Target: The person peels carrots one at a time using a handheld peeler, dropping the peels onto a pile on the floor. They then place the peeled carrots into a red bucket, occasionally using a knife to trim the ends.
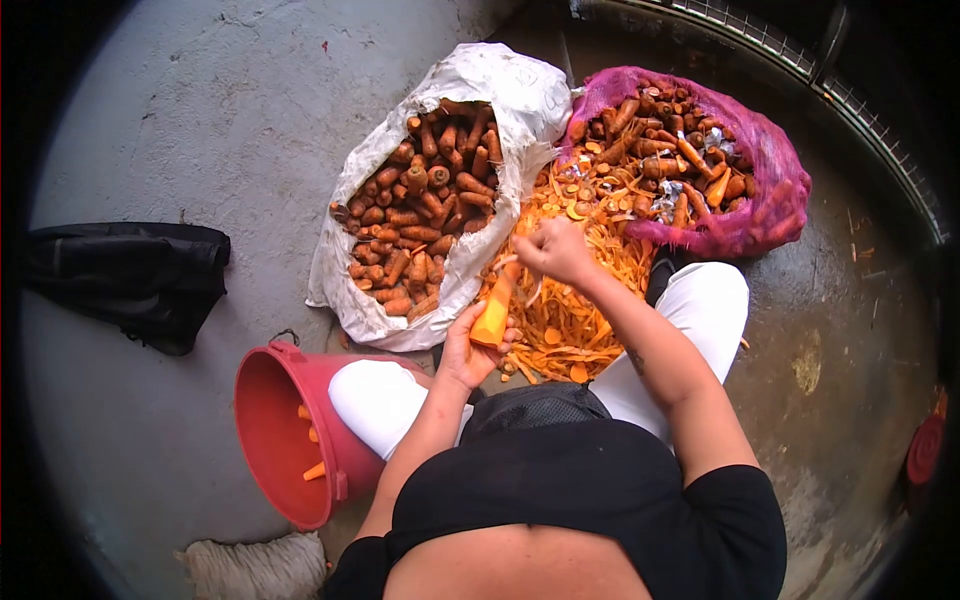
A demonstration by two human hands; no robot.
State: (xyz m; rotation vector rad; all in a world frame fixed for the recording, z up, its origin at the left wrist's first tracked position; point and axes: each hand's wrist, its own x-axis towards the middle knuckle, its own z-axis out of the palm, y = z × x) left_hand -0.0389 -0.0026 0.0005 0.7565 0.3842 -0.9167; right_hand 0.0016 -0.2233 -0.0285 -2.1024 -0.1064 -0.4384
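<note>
Black shirt [520, 470] is showing nearest; left hand [466, 348] is clamping fingers on a carrot [492, 320] beside the white sack's [500, 80] lower right edge; right hand [556, 249] is curling fingers together, their hold unclear.

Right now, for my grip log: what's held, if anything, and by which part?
The left hand holds a carrot by its thick end; the right hand is closed, its contents unclear.
</note>
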